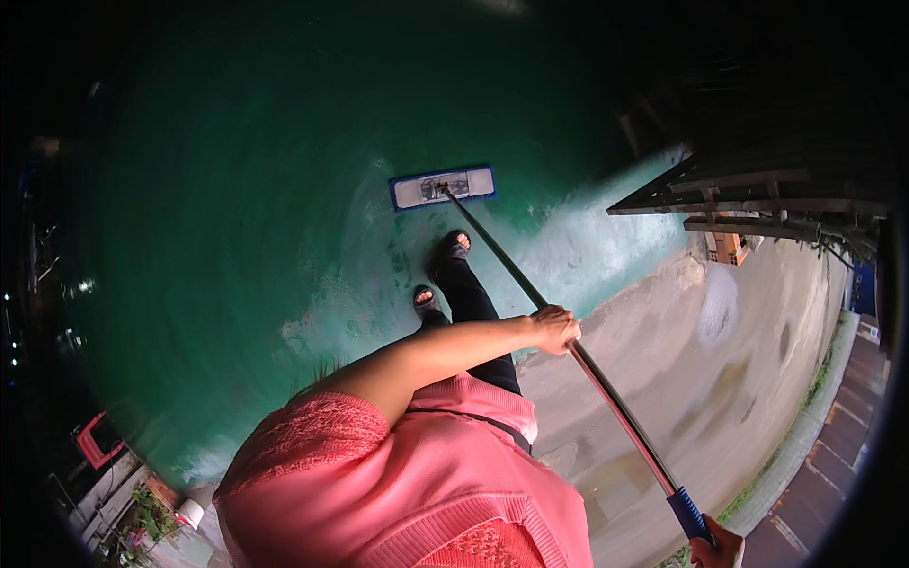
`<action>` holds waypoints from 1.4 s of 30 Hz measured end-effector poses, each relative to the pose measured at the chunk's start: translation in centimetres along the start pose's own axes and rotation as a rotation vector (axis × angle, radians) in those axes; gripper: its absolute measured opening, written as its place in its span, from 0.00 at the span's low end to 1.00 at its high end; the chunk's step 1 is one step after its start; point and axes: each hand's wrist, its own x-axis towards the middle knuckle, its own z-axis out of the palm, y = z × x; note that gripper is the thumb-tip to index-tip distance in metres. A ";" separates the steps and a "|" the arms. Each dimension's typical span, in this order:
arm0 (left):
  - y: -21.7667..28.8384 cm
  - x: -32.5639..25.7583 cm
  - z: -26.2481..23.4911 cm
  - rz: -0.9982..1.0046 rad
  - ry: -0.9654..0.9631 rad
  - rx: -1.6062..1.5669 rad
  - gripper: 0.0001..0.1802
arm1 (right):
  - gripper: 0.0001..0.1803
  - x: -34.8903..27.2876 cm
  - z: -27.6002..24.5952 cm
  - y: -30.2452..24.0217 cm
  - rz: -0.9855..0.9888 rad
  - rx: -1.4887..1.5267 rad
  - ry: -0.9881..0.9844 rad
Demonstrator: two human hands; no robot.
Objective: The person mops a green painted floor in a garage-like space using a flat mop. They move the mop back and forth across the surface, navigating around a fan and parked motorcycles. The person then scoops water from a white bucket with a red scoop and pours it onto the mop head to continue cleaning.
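We recorded the green floor (227, 256) as the largest surface, extending from 8 to 12 o'clock. We noted pale paving (653, 379) from 3 to 5 o'clock and a dark wooden structure (757, 204) toward 3 o'clock, at the far side.

We located the person's pink top (426, 464) at 6 o'clock, with dark trousers (466, 292) extending above it.

We identified the flat mop (502, 256) as the held item. Its metal pole (615, 398) ran obliquely from near 12 o'clock to between 4 and 5 o'clock. Its rectangular mop head (408, 193), pale on top and edged in blue, lay on the green floor at 12 o'clock; the pole met it near mid-length.

We found two dark sandals (459, 242) at 6 o'clock from the mop head, apart from it.

We observed a blue handle sleeve (686, 511) at the pole's near end. We saw the right hand (723, 547), partly cut off by the lower edge, gripping that end. We confirmed the left hand (555, 329), at 4 o'clock, closed around the pole's middle.
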 end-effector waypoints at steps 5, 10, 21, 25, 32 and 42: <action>-7.4 -6.4 -5.6 -0.222 0.470 0.057 0.12 | 0.24 7.0 0.1 -8.5 -0.256 0.215 0.005; -15.8 -20.7 -12.0 -0.549 0.819 0.402 0.13 | 0.23 11.3 7.9 -22.3 -0.867 -0.057 0.117; -15.8 -25.6 -10.5 -1.239 0.878 0.436 0.17 | 0.16 20.0 14.9 -24.4 -1.064 1.437 -0.375; -14.2 -17.9 -7.6 -1.081 0.754 0.491 0.18 | 0.16 23.9 9.8 -18.1 -1.213 1.418 -0.339; -4.6 6.9 -3.7 -0.563 0.561 0.184 0.15 | 0.16 25.7 -6.1 0.2 -1.062 1.517 0.292; 0.3 26.6 2.8 -0.035 0.689 -0.029 0.13 | 0.21 19.4 -10.2 10.0 -0.879 1.290 1.184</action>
